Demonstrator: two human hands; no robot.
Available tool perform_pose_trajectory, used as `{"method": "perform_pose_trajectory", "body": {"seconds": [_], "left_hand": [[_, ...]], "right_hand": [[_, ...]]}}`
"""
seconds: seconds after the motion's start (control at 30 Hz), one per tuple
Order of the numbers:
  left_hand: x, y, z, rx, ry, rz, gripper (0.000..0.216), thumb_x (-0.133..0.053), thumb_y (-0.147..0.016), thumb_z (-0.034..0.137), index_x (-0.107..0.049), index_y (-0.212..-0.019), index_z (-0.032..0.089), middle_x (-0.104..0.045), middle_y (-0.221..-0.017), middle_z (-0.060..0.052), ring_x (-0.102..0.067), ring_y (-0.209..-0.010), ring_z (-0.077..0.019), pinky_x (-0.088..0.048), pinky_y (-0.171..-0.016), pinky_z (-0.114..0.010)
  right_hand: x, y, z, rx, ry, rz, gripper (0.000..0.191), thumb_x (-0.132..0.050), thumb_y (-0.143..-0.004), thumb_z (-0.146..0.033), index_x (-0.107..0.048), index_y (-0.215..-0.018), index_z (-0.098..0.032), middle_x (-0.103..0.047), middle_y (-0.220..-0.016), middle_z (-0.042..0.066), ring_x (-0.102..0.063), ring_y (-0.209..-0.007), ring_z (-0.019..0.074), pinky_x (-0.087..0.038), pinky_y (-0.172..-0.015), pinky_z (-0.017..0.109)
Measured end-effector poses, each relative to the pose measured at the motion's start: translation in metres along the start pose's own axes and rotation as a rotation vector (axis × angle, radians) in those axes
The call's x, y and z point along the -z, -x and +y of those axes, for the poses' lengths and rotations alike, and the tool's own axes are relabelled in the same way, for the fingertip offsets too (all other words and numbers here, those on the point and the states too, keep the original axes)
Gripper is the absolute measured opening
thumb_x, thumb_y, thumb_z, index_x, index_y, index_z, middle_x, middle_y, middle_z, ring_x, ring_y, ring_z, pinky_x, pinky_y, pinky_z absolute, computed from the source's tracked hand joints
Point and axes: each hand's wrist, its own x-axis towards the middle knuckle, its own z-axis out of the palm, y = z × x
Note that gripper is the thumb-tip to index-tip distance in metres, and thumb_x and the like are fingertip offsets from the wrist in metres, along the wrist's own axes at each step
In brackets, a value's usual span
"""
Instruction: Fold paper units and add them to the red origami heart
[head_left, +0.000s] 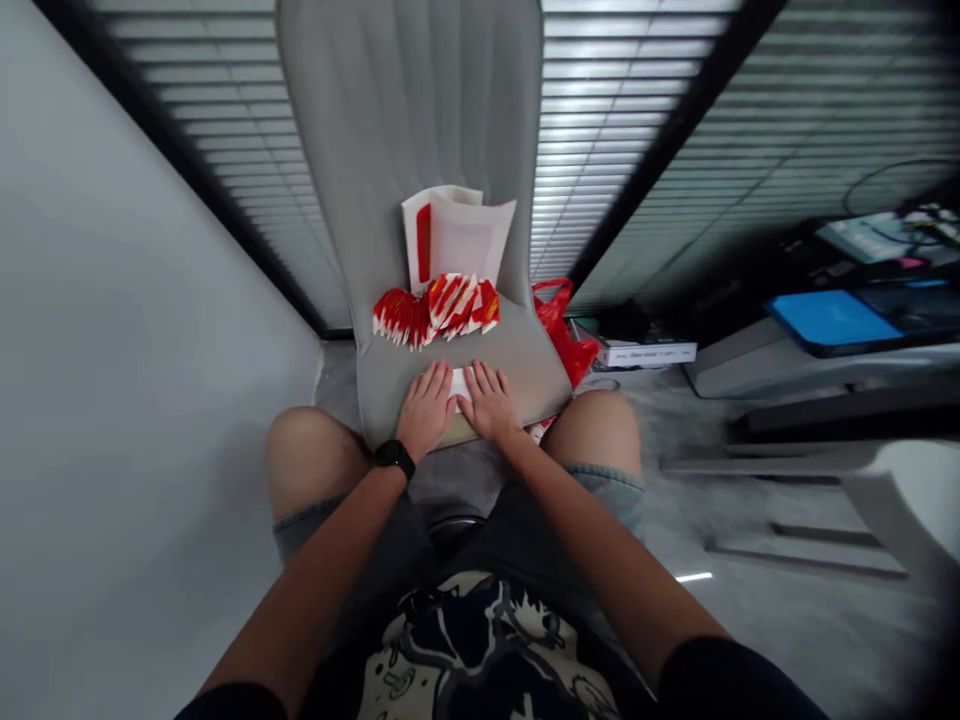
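My left hand (425,408) and my right hand (490,401) lie flat side by side on the seat of a grey chair (517,350), fingers stretched out, pressing on a small white paper (459,385) between them. A black watch sits on my left wrist. Just beyond the hands lies a fanned row of several red and white packets (435,310). Behind that row an open white and red paper bag (456,236) stands against the chair's back.
A red plastic bag (562,325) hangs beside the chair's right edge. A white box (649,353) lies on the floor to the right. A low shelf with a blue item (829,318) stands at the far right. My bare knees flank the seat.
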Motion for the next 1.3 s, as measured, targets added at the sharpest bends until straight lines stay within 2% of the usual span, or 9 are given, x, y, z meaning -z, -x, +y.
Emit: {"method": "perform_pose_trajectory", "body": {"seconds": [0.1,0.27,0.47,0.63,0.77,1.0,1.1,1.2,1.3], "left_hand": [[-0.012,-0.001,-0.006,0.015,-0.031,-0.053,0.059,-0.028,-0.104,0.037,-0.035,-0.156,0.011,-0.037,-0.162,-0.015,-0.031,-0.151,-0.0270,-0.023,-0.123,-0.051],[-0.023,0.004,-0.013,0.078,-0.072,-0.047,0.063,-0.029,-0.103,0.043,-0.034,-0.156,0.009,-0.035,-0.162,-0.016,-0.031,-0.151,-0.0276,-0.020,-0.124,-0.051],[-0.017,0.004,-0.016,0.053,-0.093,-0.074,0.064,-0.029,-0.103,0.046,-0.037,-0.155,0.010,-0.038,-0.161,-0.016,-0.034,-0.150,-0.0266,-0.024,-0.123,-0.049],[-0.014,0.018,-0.020,0.143,-0.114,0.001,0.064,-0.029,-0.102,0.045,-0.037,-0.155,0.009,-0.038,-0.161,-0.018,-0.032,-0.151,-0.0279,-0.023,-0.122,-0.052],[-0.016,0.020,-0.019,0.162,-0.102,0.023,0.061,-0.032,-0.101,0.044,-0.042,-0.152,0.011,-0.040,-0.159,-0.017,-0.034,-0.149,-0.0285,-0.023,-0.122,-0.052],[-0.011,0.019,-0.019,0.174,-0.053,0.031,0.062,-0.037,-0.100,0.047,-0.045,-0.151,0.012,-0.042,-0.158,-0.018,-0.036,-0.148,-0.0303,-0.024,-0.122,-0.054],[-0.007,0.024,-0.021,0.173,-0.027,0.064,0.061,-0.035,-0.100,0.041,-0.042,-0.153,0.011,-0.043,-0.158,-0.018,-0.038,-0.148,-0.0287,-0.026,-0.122,-0.051],[-0.006,0.028,-0.020,0.182,-0.008,0.099,0.059,-0.033,-0.101,0.034,-0.039,-0.154,0.010,-0.043,-0.157,-0.018,-0.041,-0.145,-0.0270,-0.027,-0.121,-0.048],[-0.006,0.028,-0.017,0.177,-0.013,0.108,0.057,-0.033,-0.101,0.033,-0.040,-0.154,0.013,-0.042,-0.159,-0.016,-0.039,-0.146,-0.0286,-0.026,-0.121,-0.051]], "right_hand": [[0.000,0.000,0.001,-0.011,-0.026,-0.015,0.066,-0.030,-0.105,-0.051,-0.034,-0.157,-0.011,-0.030,-0.164,0.016,-0.025,-0.153,0.0291,-0.012,-0.125,0.050],[0.001,-0.003,-0.001,-0.034,-0.038,-0.056,0.067,-0.031,-0.104,-0.051,-0.031,-0.159,-0.011,-0.026,-0.166,0.015,-0.022,-0.155,0.0286,-0.010,-0.126,0.051],[0.008,-0.008,-0.006,-0.065,-0.013,-0.128,0.068,-0.033,-0.103,-0.051,-0.033,-0.158,-0.011,-0.026,-0.166,0.016,-0.024,-0.154,0.0301,-0.015,-0.125,0.052],[0.011,-0.008,-0.011,-0.095,-0.005,-0.133,0.069,-0.030,-0.103,-0.051,-0.031,-0.159,-0.012,-0.024,-0.167,0.014,-0.022,-0.155,0.0279,-0.014,-0.126,0.052],[0.013,-0.012,-0.013,-0.121,0.015,-0.193,0.068,-0.032,-0.102,-0.050,-0.031,-0.159,-0.013,-0.024,-0.167,0.013,-0.023,-0.154,0.0281,-0.015,-0.125,0.053],[0.020,-0.014,-0.011,-0.071,0.056,-0.213,0.066,-0.032,-0.104,-0.049,-0.034,-0.158,-0.010,-0.028,-0.165,0.017,-0.026,-0.153,0.0306,-0.020,-0.123,0.052],[0.026,-0.014,-0.009,-0.031,0.065,-0.217,0.066,-0.035,-0.103,-0.048,-0.036,-0.156,-0.008,-0.032,-0.163,0.020,-0.029,-0.151,0.0328,-0.025,-0.121,0.053],[0.034,-0.019,-0.004,-0.013,0.050,-0.218,0.064,-0.041,-0.102,-0.047,-0.039,-0.154,-0.009,-0.039,-0.159,0.022,-0.037,-0.146,0.0319,-0.031,-0.117,0.050],[0.038,-0.030,-0.003,-0.013,0.045,-0.227,0.064,-0.043,-0.102,-0.048,-0.039,-0.153,-0.009,-0.046,-0.153,0.023,-0.045,-0.139,0.0310,-0.037,-0.112,0.047]]}}
